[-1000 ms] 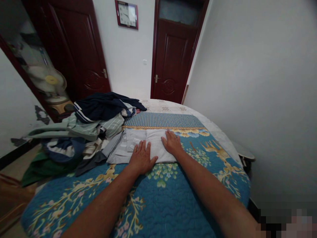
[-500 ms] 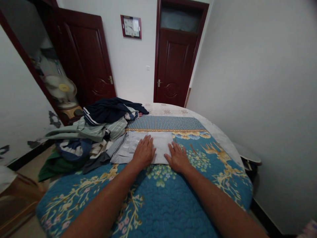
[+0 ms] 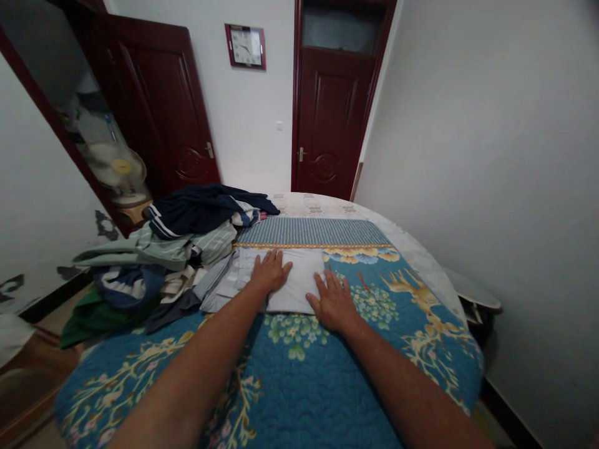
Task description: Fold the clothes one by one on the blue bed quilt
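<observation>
A light grey, finely striped garment (image 3: 299, 280) lies folded flat on the blue floral quilted cover (image 3: 299, 399). On its left part rests my left hand (image 3: 271, 272), palm down with fingers spread. My right hand (image 3: 334, 302) lies at the garment's right edge, fingers spread, partly over the cover. Neither hand grips anything. Left of the folded garment, its looser part meets a heap of clothes (image 3: 187, 243) in navy, pale green, grey and dark green.
The round table has a pale patterned cloth (image 3: 327, 204) along its far edge. Beyond stand dark red doors (image 3: 334, 118) and a wall clock (image 3: 246, 47). A fan (image 3: 119, 167) is at the left, a round-topped object (image 3: 472, 290) at the right.
My left hand has slid slightly left and away from me over the garment. The right hand has stayed near the right edge. The view has shifted slightly.
</observation>
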A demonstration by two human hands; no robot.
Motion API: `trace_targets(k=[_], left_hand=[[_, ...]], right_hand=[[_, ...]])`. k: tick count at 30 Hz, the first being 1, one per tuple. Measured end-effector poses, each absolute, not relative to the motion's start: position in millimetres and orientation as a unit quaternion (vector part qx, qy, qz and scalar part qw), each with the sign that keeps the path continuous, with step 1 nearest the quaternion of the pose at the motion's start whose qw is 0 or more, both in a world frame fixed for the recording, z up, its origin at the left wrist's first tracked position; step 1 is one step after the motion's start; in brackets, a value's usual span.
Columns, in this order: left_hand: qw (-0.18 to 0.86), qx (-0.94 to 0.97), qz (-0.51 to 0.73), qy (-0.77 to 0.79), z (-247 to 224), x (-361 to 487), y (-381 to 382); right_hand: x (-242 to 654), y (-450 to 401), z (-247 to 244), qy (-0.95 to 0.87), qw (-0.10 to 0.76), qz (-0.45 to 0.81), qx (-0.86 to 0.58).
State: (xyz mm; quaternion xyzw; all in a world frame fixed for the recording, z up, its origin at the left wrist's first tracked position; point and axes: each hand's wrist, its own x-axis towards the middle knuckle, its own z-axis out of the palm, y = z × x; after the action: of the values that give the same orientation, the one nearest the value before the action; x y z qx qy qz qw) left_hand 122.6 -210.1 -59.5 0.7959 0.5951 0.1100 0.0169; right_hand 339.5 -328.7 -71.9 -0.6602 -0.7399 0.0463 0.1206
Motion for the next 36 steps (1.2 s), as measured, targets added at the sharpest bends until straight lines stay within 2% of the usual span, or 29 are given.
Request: trace_targets(k=[6,13,17,22,27,36], left_hand=[[-0.02,0.785,0.116,0.608,-61.9,116.3,-218.7],[-0.062,0.817,0.126,0.56,-71.6,87.7,-274.5],[-0.054,0.841,0.136,0.52,-69.1,64.0,-311.6],[-0.029,0.901,0.165,0.4,-65.1,60.5,-335.2],[0.002,0.877,0.156,0.454,-68.1,61.6,-331.9],[-0.017,0.851,0.226,0.473,-56.6,49.1,-329.4]], right_hand=[[339.0,-330.9,-62.6,-0.741,0.107,0.066,-0.66],[338.7,-332.0,-60.1,-0.736,0.102,0.071,-0.665],[338.7,-332.1,-60.1,-0.736,0.098,0.066,-0.666],[338.2,-333.4,-61.0,-0.737,0.101,0.051,-0.666],[338.8,-334.6,-65.7,-0.738,0.107,0.029,-0.666],[353.3,-313.7,-75.8,-0.688,0.248,0.036,-0.681]])
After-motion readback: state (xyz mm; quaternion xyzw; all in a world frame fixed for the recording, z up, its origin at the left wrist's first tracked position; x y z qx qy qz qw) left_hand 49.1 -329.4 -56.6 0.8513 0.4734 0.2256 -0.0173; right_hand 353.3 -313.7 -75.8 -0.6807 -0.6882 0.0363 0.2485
